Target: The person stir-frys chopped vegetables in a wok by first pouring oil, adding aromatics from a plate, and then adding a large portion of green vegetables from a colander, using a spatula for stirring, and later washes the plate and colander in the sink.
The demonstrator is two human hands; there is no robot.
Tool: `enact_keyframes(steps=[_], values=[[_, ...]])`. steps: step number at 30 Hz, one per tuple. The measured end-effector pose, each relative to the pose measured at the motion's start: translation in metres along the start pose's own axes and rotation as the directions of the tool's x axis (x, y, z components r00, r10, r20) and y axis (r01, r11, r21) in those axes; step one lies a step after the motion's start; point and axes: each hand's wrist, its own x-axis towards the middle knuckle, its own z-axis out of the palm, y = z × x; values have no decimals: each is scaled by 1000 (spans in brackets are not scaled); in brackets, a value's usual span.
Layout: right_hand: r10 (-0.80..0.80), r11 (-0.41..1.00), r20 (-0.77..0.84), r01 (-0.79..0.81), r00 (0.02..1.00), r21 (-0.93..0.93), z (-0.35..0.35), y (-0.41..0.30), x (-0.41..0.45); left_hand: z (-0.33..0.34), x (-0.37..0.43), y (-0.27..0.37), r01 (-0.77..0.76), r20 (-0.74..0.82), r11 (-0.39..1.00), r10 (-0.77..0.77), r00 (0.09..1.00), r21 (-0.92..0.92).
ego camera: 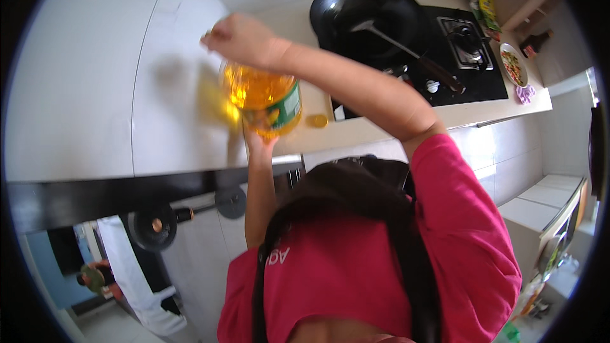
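A large clear plastic bottle of yellow cooking oil (261, 90) with a green label is in front of me, close to the white wall. My left hand (260, 142) grips it low down, with most of the fingers hidden behind it. Across its top reaches my right hand (240, 40), blurred, fingers curled. That hand covers the bottle's neck, so whether it grips the neck is not visible. A yellow cap (318, 121) lies on the beige countertop (350, 128), right of the bottle.
A black wok (367, 14) holding a metal spatula (398, 42) sits on the black gas hob (476, 88). Further right are a bowl of chopped food (513, 64), a purple cloth (525, 94), a dark bottle (536, 43) and food packets (486, 9). A black frying pan (157, 235) hangs at lower left.
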Motion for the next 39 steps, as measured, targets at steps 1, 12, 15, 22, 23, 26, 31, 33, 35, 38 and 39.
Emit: enact_keyframes(steps=[1,12,15,22,23,26,31,33,35,38,39], values=[[-9,999,-9,8,1000,-41,3,-1,2,1,3,5,17,4,999,-17,1000,-29],[-60,953,183,111,981,-282,33,-2,5,42,-39,-34,76,-335,837,133,933,542],[-145,905,280,242,949,-351,37,3,-7,81,-42,-72,44,-60,216,66,996,975],[-481,831,37,469,876,-301,-18,11,-25,70,-8,-105,-319,481,-488,250,840,812],[-447,845,39,436,894,-309,-30,17,-22,72,-7,-105,-287,470,-567,205,859,772],[-249,867,206,313,946,-387,-60,22,-32,94,-25,-100,-334,438,-394,211,874,856],[-208,920,448,329,869,-211,-78,-11,-44,239,-104,20,-547,524,-47,367,768,836],[-370,885,429,453,824,-107,-77,-27,-36,266,-102,73,-563,648,-340,527,549,753],[-402,873,415,479,816,-95,-71,-34,-19,277,-85,119,-539,685,-426,510,520,726],[-397,804,400,523,826,-282,-57,-24,19,262,-41,155,-513,710,-490,504,493,704],[-405,801,404,531,820,-275,-51,-21,28,254,-34,160,-490,681,-472,500,536,732]])
